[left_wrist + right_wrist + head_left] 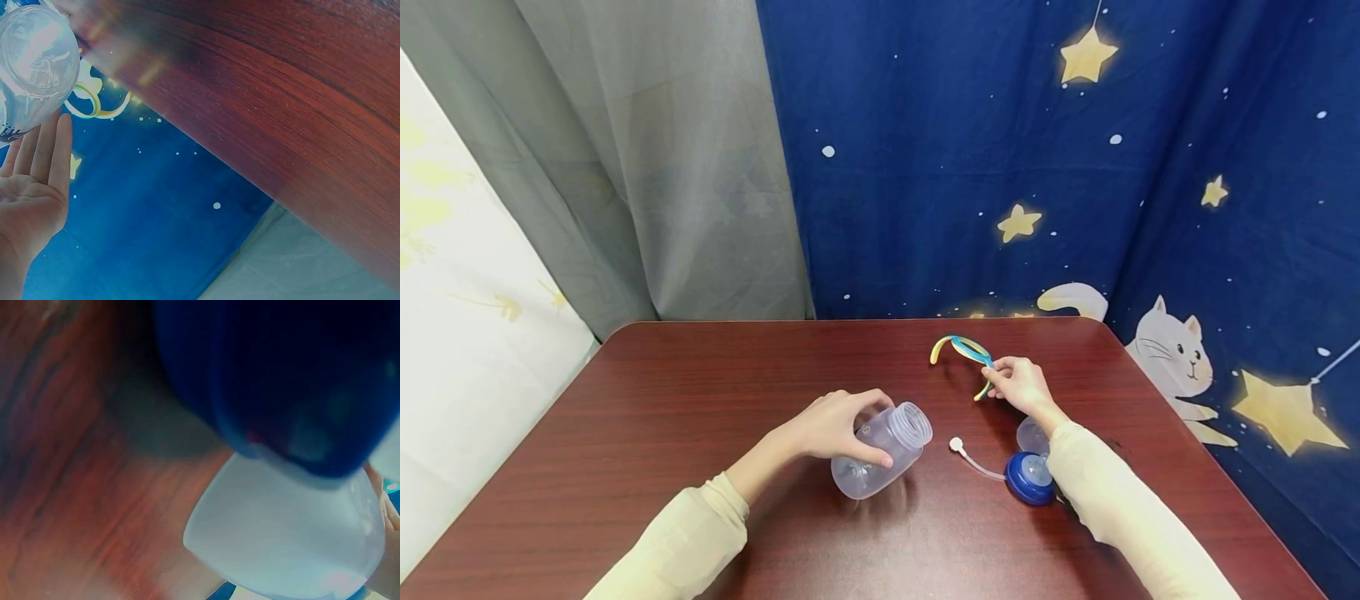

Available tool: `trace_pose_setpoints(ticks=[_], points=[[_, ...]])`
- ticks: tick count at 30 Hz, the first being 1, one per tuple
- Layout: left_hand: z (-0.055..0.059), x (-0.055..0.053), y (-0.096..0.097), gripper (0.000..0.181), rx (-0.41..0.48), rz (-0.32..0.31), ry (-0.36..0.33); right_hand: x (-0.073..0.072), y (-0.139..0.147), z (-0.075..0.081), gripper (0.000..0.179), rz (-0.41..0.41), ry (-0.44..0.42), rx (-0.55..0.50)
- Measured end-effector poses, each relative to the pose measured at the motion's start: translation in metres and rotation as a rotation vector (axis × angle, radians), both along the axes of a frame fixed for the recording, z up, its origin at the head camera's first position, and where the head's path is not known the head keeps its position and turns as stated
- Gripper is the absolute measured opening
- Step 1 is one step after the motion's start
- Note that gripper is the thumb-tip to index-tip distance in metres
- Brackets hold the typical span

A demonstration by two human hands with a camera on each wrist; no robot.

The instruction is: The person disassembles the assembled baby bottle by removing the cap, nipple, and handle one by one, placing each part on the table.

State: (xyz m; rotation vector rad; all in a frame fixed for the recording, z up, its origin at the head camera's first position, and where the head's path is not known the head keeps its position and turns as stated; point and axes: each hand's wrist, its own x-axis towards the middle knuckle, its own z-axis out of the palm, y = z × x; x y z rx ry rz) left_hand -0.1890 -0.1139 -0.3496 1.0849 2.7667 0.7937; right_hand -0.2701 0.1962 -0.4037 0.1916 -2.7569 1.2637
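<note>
A clear baby bottle (891, 458) without a lid leans tilted above the table, its threaded mouth toward the right. My left hand (827, 427) grips its side, thumb in front; the left wrist view shows the bottle's base (40, 53) near the palm. With thumb and fingers, my right hand (1021, 385) pinches a blue and yellow bottle handle (972, 350) with curved arms. Below the right forearm lies a blue bottle collar (1024, 490) with a clear nipple. From it a thin straw runs to a white weighted end (956, 444). A translucent cover (1032, 435) sits beside the collar, partly behind the sleeve.
The dark red wooden table (715, 375) ends at a far edge against a grey curtain (700, 167) and a blue starry curtain (925, 167). In the right wrist view, the blue collar (281, 375) and translucent cover (287, 531) are close and blurred.
</note>
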Motion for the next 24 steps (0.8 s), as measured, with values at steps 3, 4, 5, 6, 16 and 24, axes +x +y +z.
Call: trace_pose_setpoints(ticks=[3, 4, 5, 6, 16, 24], points=[[-0.0003, -0.0001, 0.0003, 0.064, 0.002, -0.002, 0.007, -0.0006, 0.0000, -0.0019, 0.023, -0.002, -0.006, 0.009], [-0.0006, -0.0001, 0.0003, 0.064, 0.002, -0.002, 0.010, -0.0008, -0.0001, -0.0027, 0.024, -0.003, -0.009, 0.015], [-0.0009, -0.0001, 0.0003, 0.064, 0.001, -0.002, 0.014, -0.0009, -0.0001, -0.0034, 0.024, -0.004, -0.013, 0.018], [-0.0013, -0.0002, 0.0003, 0.064, 0.000, -0.002, 0.017, -0.0010, -0.0002, -0.0042, 0.023, -0.006, -0.016, 0.024], [-0.0014, 0.0004, 0.0001, 0.063, 0.010, -0.004, -0.004, -0.0019, -0.0003, -0.0051, 0.024, -0.034, -0.064, 0.003], [-0.0012, 0.0001, -0.0002, 0.064, 0.008, -0.003, 0.000, -0.0043, -0.0014, -0.0058, 0.022, -0.058, -0.109, 0.020]])
